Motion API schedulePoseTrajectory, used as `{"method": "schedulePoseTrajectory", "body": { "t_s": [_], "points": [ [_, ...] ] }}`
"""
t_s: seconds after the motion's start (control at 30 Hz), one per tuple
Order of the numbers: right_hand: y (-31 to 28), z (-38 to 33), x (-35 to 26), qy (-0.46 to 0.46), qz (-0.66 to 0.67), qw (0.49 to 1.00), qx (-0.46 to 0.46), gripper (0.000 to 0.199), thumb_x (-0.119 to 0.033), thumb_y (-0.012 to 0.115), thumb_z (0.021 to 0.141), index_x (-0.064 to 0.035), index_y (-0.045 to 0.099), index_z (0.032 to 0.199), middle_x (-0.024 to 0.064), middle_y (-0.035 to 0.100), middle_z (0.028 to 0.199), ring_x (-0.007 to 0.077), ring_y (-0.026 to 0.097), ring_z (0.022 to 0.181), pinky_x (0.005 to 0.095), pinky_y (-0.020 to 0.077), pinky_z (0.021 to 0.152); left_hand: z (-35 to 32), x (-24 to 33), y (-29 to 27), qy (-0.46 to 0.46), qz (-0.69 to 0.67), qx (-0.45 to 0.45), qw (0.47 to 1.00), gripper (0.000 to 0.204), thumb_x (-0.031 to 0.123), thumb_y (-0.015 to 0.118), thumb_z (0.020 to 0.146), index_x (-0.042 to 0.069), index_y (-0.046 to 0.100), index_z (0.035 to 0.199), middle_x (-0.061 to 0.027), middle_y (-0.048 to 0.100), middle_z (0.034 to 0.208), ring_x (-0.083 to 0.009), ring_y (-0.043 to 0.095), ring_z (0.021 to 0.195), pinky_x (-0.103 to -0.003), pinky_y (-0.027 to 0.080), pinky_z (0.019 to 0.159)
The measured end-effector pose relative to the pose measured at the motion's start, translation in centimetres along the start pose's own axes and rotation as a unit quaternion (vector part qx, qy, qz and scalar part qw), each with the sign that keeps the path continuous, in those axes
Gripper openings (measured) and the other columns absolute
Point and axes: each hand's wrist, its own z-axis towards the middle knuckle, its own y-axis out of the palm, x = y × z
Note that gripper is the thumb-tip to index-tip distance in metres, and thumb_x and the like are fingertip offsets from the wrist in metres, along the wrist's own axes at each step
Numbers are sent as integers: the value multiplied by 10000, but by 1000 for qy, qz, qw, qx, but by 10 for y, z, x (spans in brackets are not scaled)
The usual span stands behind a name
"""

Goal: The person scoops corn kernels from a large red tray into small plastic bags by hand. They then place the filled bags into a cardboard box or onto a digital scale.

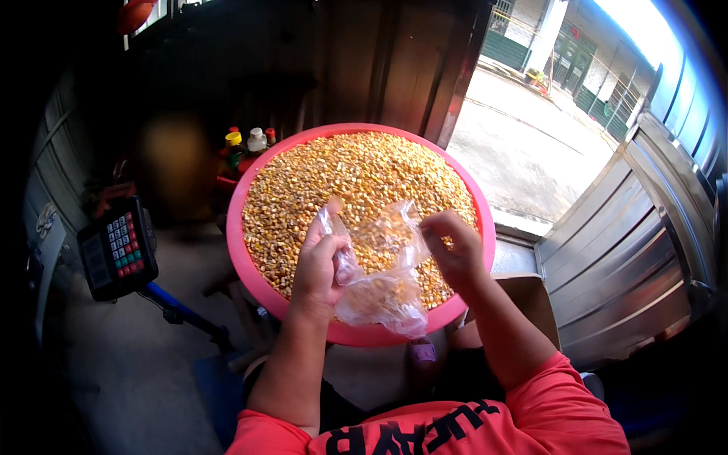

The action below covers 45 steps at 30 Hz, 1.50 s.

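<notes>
A clear plastic bag point(379, 280), partly filled with yellow corn kernels, hangs over the near rim of a wide pink basin point(241, 258) heaped with the same kernels point(341, 178); the left hand point(322, 265) is closed in a fist around one side of the bag's mouth, and the right hand point(453, 250) pinches the other side between fingertips. Left of the basin, well apart, a black scale display with a keypad point(119, 247) stands on a blue arm above open concrete floor point(121, 356), and sauce bottles point(246, 144) crowd the far rim. To the right a cardboard box point(531, 296) sits just beside the basin, with corrugated metal panels point(629, 258) beyond it.
</notes>
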Motion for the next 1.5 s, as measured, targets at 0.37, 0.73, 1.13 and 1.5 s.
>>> {"method": "schedulePoseTrajectory", "body": {
  "t_s": [0.37,0.73,1.13,1.5],
  "points": [
    [-24,-68,22,70,-353,907,-216,504,-396,667,744,-48,502,1069,140,534,951,311,536,931,406,430,787,0,2,7,-21,22,44,999,565,-3,409,775,143,380,1320,-8,464,649,-64,358,404,-198,261,300],
    [3,-46,48,133,-275,900,-310,261,-237,573,802,-21,542,946,156,555,884,350,585,838,421,473,726,1,2,5,-24,8,50,998,562,-6,407,770,133,393,1315,-12,466,641,-66,345,389,-200,265,303],
    [1,27,17,62,-50,997,3,116,-149,590,860,-36,563,868,62,546,612,111,498,559,287,423,531,0,1,5,-18,-4,31,999,542,-2,422,770,120,402,1298,0,452,695,-61,362,428,-201,271,305],
    [66,23,1,-40,-44,931,-361,146,-161,551,834,-40,591,906,174,568,791,330,579,760,409,449,704,6,6,0,18,-19,71,997,542,-25,413,765,63,399,1299,-13,487,740,-85,471,523,-202,375,391]
  ]
}}
